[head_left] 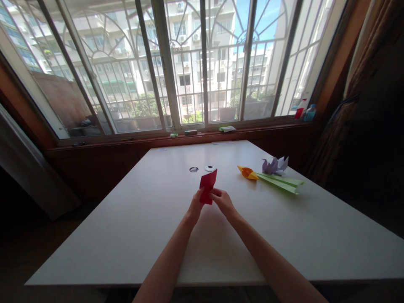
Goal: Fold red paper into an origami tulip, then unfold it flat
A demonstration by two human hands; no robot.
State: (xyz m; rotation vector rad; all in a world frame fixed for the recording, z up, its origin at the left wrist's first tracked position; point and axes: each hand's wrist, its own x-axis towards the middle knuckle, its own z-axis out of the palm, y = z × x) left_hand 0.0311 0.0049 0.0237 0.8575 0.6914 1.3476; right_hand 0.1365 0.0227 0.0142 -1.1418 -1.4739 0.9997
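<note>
Between both hands, above the white table (126,235): folded red paper (208,185) pinched at its lower end by left hand (195,207) and right hand (222,201), upright for creasing; orange-green paper flower (271,179), purple paper flower (275,166) farther right, untouched.

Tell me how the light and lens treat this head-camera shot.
Head view: strong backlight from the window washes out the buildings outside and leaves the side walls and curtain near black; the white table shows soft glare; the wide lens bows the window frame; the red paper held by the left hand and right hand stays sharp.
</note>
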